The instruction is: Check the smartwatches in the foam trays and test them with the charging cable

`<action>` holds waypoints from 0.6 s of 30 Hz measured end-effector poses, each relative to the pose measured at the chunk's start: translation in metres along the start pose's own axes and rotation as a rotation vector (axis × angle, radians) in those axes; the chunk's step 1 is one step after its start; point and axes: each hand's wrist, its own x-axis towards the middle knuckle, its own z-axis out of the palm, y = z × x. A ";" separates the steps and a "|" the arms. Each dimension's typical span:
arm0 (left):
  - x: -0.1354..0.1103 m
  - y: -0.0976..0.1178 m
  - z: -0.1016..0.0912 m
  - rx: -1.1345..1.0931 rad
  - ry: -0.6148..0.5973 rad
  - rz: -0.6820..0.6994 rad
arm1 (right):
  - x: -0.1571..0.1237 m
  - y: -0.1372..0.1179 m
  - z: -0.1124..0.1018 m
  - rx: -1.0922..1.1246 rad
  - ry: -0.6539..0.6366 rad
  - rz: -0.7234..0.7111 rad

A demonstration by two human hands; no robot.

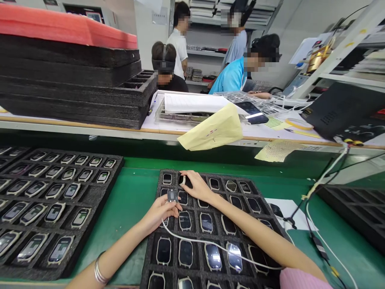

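My left hand (162,208) holds a small dark rectangular block (172,196) up over the tray's left side. A white cable (207,241) runs from that hand across the tray to the right; its join with the block is hidden by my fingers. My right hand (197,186) reaches into the back row, fingers closed around a light-framed watch case (182,179) at its compartment. Under both hands lies a black foam tray (192,226), its compartments filled with several dark-screened watch cases (206,222).
Another foam tray (112,196) at the left holds several watch cases with lit screens. A shelf edge (168,131) runs above the bench, bearing stacked foam trays (75,84) and papers (192,103). Cables (306,212) hang at the right. Several people work beyond.
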 end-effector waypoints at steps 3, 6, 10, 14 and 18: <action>0.000 -0.001 0.001 -0.007 0.006 -0.009 | -0.005 -0.002 -0.008 -0.076 -0.013 -0.023; 0.001 0.000 0.003 0.006 0.025 -0.014 | 0.001 -0.004 -0.015 -0.128 -0.022 -0.044; 0.000 0.005 0.004 0.014 0.050 -0.018 | 0.030 -0.017 -0.007 -0.189 -0.076 -0.102; -0.004 0.005 0.002 -0.034 0.068 -0.060 | 0.056 -0.043 0.008 -0.318 -0.263 -0.201; -0.005 -0.009 -0.008 -0.051 0.152 -0.105 | 0.062 -0.062 0.022 -0.493 -0.412 -0.181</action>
